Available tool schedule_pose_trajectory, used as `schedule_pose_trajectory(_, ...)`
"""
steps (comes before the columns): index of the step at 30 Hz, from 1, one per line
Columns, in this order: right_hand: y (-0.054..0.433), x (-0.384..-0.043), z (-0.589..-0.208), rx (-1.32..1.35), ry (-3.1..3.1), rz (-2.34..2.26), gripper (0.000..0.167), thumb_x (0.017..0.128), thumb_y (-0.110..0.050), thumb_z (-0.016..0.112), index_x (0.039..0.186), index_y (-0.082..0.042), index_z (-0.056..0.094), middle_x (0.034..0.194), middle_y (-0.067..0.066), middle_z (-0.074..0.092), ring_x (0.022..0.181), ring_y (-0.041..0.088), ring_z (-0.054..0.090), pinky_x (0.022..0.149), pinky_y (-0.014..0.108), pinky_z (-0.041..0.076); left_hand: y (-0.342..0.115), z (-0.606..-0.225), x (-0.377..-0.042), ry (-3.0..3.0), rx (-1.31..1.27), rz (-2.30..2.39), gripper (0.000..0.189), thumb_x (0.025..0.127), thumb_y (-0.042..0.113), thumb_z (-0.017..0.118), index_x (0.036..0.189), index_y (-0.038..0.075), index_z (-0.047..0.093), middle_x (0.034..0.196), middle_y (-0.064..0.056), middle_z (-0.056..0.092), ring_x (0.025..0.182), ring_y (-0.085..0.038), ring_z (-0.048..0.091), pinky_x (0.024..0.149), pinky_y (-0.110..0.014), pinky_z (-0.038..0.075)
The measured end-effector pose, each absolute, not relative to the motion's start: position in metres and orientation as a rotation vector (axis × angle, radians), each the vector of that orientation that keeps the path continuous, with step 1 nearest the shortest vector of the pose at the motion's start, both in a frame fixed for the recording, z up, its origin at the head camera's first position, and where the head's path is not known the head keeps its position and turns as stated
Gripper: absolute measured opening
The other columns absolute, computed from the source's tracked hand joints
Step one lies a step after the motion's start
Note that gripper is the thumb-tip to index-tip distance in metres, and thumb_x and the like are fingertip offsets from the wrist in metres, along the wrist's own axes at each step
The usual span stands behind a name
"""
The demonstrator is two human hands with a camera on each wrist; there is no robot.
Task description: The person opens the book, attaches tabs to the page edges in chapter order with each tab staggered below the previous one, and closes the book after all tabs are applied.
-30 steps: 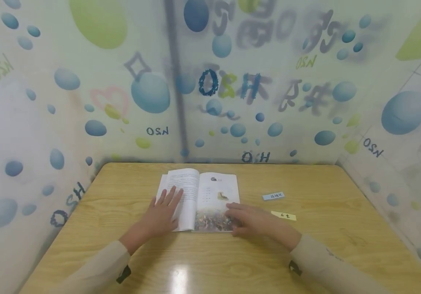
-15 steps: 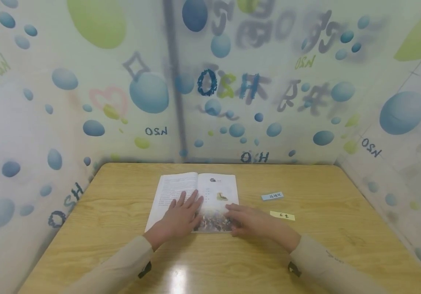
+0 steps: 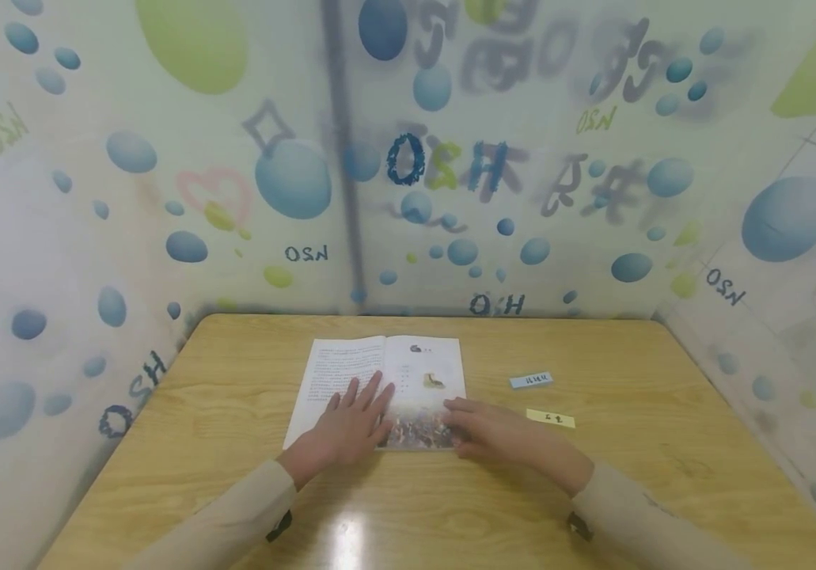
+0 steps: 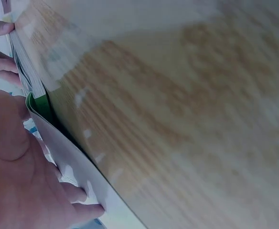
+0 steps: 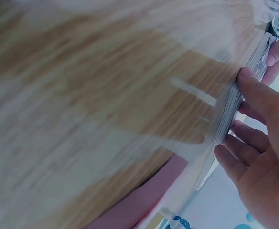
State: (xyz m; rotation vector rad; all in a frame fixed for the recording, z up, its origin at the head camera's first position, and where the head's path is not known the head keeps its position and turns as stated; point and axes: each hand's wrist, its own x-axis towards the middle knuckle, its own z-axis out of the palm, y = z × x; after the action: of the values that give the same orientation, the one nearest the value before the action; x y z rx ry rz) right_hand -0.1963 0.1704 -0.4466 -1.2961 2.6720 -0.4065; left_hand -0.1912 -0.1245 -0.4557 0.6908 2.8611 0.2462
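Observation:
An open book (image 3: 343, 372) lies on the table, its left page full of text and its right page with a small boot-like picture and a coloured strip along the bottom. My left hand (image 3: 349, 423) rests on it across the lower spine, fingers spread and fairly straight. In the left wrist view the left hand (image 4: 25, 176) lies over the page beside a curled green-lined edge. My right hand (image 3: 496, 431) rests at the book's lower right edge with relaxed, slightly bent fingers. The right wrist view shows the right hand's thumb and fingertips (image 5: 247, 74) touching the stacked page edges.
Right of the book lie a pale blue labelled strip (image 3: 531, 381) and a yellow labelled strip (image 3: 552, 418), the latter just behind my right wrist. The wooden table (image 3: 237, 348) meets a bubble-patterned wall (image 3: 557, 214) at its far edge.
A second ago the left page was raised and curved under my left hand. Now it lies flat, and the left hand has slid right to the spine. My right hand stays at the edge.

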Motion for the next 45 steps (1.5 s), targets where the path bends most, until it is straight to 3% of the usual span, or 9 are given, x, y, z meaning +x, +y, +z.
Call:
schedule_pose_trajectory(7,0.172,-0.195,-0.447,-1.305,2.673,-0.406,0.047,0.095,-0.02,0.073,0.136,-0.001,0.06,0.149,0.021,0.048,0.134,0.036,0.049,0.109,0.047,0.039,-0.122,-0.454,-0.185,2.832,0.683,0.282,0.063,0.111,0.044,0.034,0.164,0.012,0.019,0.168,-0.015,0.004,0.149,-0.047,0.008,0.114,-0.066,0.017)
schedule_pose_trajectory(19,0.18,-0.183,-0.445,-1.228,2.657,-0.423,0.048,0.099,-0.027,0.068,0.143,-0.008,0.058,0.155,0.013,0.044,0.138,0.029,0.046,0.11,0.045,0.039,-0.121,-0.453,-0.177,2.849,0.71,0.251,0.064,0.11,0.044,0.034,0.163,0.012,0.02,0.168,-0.016,0.006,0.147,-0.049,0.012,0.113,-0.067,0.02)
schedule_pose_trajectory(45,0.177,-0.197,-0.44,-1.188,2.584,-0.45,0.054,0.09,-0.025,0.079,0.139,-0.008,0.063,0.153,0.01,0.047,0.138,0.027,0.046,0.111,0.042,0.037,-0.122,-0.45,-0.175,2.846,0.745,0.265,0.065,0.11,0.045,0.036,0.163,0.011,0.022,0.168,-0.016,0.007,0.147,-0.05,0.013,0.113,-0.067,0.02)
